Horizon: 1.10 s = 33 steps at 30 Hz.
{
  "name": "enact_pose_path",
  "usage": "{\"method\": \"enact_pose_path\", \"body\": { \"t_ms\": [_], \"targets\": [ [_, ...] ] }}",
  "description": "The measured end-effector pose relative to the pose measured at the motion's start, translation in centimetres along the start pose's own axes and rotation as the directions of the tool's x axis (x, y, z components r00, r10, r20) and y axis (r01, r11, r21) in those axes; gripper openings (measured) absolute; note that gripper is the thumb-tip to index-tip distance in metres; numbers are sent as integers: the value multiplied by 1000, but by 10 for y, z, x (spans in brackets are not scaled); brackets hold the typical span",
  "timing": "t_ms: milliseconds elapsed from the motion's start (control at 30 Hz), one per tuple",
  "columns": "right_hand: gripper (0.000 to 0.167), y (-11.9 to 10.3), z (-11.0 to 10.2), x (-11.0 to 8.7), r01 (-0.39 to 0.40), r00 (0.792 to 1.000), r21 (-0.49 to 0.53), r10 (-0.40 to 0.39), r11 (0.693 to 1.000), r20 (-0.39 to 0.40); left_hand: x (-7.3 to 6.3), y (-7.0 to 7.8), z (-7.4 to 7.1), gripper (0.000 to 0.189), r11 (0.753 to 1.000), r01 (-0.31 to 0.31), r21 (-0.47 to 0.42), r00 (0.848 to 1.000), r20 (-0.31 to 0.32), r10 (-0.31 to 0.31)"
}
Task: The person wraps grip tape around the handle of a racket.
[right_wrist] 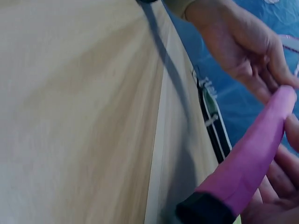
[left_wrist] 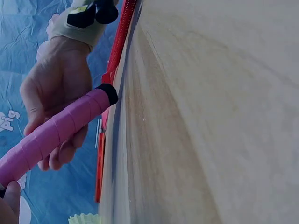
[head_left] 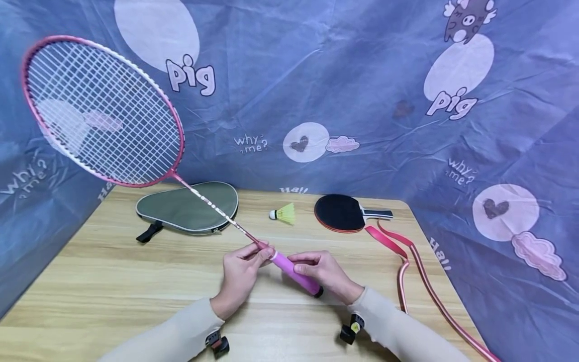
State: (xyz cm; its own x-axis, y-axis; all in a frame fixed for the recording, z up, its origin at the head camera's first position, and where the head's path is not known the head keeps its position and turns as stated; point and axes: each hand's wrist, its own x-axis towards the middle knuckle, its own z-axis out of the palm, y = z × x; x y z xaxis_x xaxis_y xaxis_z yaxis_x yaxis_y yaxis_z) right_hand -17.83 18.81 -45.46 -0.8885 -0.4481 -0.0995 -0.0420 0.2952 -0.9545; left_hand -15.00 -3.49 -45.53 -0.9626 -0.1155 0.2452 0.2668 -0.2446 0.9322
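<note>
I saw two bare hands holding a badminton racket (head_left: 174,174) in the air above the wooden worktop (head_left: 113,281). The left hand (head_left: 239,274) pinched it where the thin stick met the pink handle (head_left: 304,280). The right hand (head_left: 326,271) had its thumb and fingers round the handle, and the black end stuck out past them. The big round head tipped up to the left. I saw a flat green case (head_left: 176,208) behind the stick, then a yellow shuttlecock (head_left: 284,214), then a black paddle (head_left: 340,212). A shiny pink band (head_left: 388,242) lay just beside the paddle.
</note>
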Motion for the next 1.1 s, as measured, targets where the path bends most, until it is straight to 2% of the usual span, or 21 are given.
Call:
{"method": "enact_pose_path", "body": {
  "t_ms": [100, 167, 333, 467, 567, 767, 967, 1100],
  "targets": [
    [38, 5, -6, 4, -3, 999, 33, 1, 999, 54, 1, -2, 2, 25, 1000, 10, -28, 1000, -18, -11],
    [40, 8, -9, 6, -23, 994, 104, 12, 994, 105, 2, -3, 3, 24, 999, 16, -46, 999, -31, -17],
    [46, 13, -14, 10, -83, 977, 271, 25, 959, 211, 3, -5, 5, 25, 998, 34, -62, 998, -52, -37],
    [45, 14, -15, 12, -84, 972, 281, 16, 956, 234, 4, -5, 5, 27, 995, 56, -84, 997, -44, -60],
    [45, 13, -15, 13, -69, 980, 258, 17, 964, 199, 4, -5, 6, 28, 994, 70, -89, 997, -30, -73],
    [38, 10, -10, 10, -30, 998, 155, 22, 987, 52, 7, -7, 6, 30, 992, 98, -77, 995, -21, -100],
    [34, 10, -6, 8, -7, 998, 48, 10, 999, -63, 10, -6, 4, 31, 986, 137, -98, 990, -8, -139],
    [31, 11, -5, 7, 20, 991, -8, -21, 1000, -133, 12, -6, 3, 30, 985, 157, -67, 988, 20, -156]
  ]
}}
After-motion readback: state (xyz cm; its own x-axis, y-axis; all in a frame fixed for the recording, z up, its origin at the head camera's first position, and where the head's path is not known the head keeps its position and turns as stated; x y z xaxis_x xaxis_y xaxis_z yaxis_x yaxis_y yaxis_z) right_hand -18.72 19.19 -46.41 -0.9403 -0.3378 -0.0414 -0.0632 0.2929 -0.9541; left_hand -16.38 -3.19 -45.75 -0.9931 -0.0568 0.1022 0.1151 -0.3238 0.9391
